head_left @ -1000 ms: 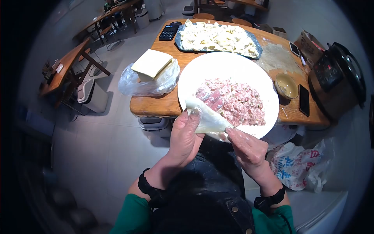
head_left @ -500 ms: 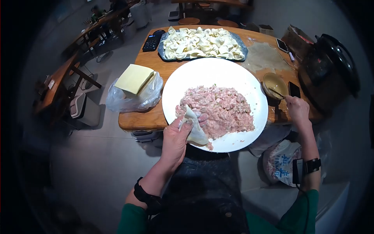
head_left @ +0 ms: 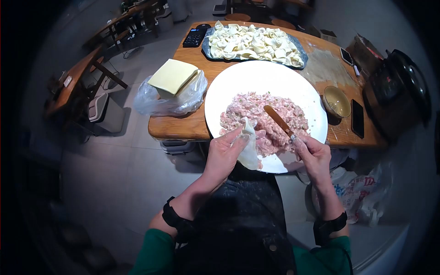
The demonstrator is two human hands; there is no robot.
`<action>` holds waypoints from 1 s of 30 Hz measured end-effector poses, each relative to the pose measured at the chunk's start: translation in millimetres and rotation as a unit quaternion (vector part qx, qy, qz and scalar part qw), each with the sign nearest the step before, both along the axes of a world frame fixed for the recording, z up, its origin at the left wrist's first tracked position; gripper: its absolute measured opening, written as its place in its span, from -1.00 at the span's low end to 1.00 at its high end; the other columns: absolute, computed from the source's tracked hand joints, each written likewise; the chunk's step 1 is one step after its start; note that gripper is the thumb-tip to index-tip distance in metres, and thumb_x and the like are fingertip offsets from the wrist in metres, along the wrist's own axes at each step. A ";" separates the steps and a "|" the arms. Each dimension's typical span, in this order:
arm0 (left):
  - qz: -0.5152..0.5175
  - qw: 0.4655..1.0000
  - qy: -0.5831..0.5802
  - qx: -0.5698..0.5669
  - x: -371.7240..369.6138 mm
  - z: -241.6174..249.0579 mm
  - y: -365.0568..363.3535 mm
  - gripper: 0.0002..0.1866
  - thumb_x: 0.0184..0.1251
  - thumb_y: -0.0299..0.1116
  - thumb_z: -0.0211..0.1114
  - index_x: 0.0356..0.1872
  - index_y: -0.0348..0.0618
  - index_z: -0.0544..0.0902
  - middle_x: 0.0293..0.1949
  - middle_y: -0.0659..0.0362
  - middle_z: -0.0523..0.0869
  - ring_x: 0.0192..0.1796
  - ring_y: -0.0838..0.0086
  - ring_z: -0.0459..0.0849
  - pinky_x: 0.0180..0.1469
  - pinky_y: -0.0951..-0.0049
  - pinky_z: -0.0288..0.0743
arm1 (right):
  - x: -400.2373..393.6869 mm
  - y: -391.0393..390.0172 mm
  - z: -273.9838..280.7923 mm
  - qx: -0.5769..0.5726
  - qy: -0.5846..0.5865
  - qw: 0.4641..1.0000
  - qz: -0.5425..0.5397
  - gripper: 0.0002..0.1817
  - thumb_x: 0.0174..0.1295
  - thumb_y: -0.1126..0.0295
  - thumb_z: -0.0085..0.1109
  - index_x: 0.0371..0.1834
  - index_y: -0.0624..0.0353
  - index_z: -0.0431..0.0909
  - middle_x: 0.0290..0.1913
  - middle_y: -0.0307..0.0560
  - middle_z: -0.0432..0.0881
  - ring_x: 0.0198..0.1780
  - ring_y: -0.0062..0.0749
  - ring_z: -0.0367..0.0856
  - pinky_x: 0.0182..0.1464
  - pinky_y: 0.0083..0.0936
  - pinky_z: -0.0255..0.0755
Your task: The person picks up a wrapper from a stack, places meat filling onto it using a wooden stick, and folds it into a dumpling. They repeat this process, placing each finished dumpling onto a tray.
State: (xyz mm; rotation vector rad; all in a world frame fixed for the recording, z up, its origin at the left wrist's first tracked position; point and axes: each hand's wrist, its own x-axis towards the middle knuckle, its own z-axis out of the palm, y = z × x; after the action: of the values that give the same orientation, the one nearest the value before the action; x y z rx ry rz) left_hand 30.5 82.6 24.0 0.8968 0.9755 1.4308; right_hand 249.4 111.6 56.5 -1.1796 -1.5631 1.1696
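Observation:
In my left hand (head_left: 225, 152) is a wonton wrapper (head_left: 250, 151), pinched and hanging folded over the near edge of a big white plate (head_left: 229, 87). Minced meat filling (head_left: 261, 107) with green flecks is heaped on that plate. My right hand (head_left: 314, 156) grips a brown flat spatula (head_left: 278, 120) by its lower end, the blade pointing up and left above the meat. At the plate's right stands a small yellowish bowl (head_left: 337, 101). A stack of square wrappers (head_left: 173, 77) rests on a clear plastic bag at the left.
Behind the plate, a dark tray (head_left: 300, 48) holds many folded wontons (head_left: 252, 43). A calculator (head_left: 195, 37) lies beside it. To the right are a phone (head_left: 357, 119), another phone (head_left: 346, 57) and a black cooker (head_left: 398, 91). A bin (head_left: 106, 113) stands on the floor at left.
My right hand has moved left from the small bowl to above the plate's near right side, bringing the spatula with it. My left hand still holds the wrapper. The view has shifted slightly.

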 end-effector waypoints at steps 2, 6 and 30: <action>0.025 0.999 -0.035 0.003 1.9 -1.7 -4.6 -0.63 0.35 -0.45 0.17 0.14 -0.37 0.48 -0.19 0.20 0.69 -0.22 0.69 0.58 -0.12 0.63 0.48 | -18.5 -20.4 -4.8 0.022 0.018 1.000 0.008 -0.84 0.27 0.43 0.15 -0.33 0.33 0.60 -0.60 -0.40 0.44 -0.51 -0.80 0.33 -0.47 -0.75 0.24; -0.012 0.998 -0.061 0.023 0.7 4.8 -6.4 -0.62 0.35 -0.45 0.17 0.15 -0.37 0.47 -0.17 0.20 0.68 -0.19 0.71 0.57 -0.11 0.62 0.47 | -24.3 -22.5 -6.7 0.019 0.009 0.999 0.025 -0.82 0.30 0.41 0.12 -0.31 0.33 0.61 -0.59 -0.39 0.45 -0.51 -0.79 0.34 -0.47 -0.76 0.23; -0.018 0.985 -0.169 0.013 16.7 13.7 -10.1 -0.68 0.42 -0.37 0.04 0.14 -0.17 0.44 -0.06 0.17 0.63 -0.04 0.36 0.64 -0.02 0.35 0.57 | -75.1 -33.6 -14.3 0.098 0.269 0.954 -0.088 -0.78 0.19 0.55 0.20 -0.10 0.34 0.58 -0.28 -0.19 0.65 -0.25 -0.67 0.54 -0.20 -0.72 0.41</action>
State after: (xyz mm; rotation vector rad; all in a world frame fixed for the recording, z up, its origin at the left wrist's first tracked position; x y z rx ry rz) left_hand 47.2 72.5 37.7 0.6579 0.6838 1.5086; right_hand 174.2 78.0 42.2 -0.7651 -1.1025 1.0749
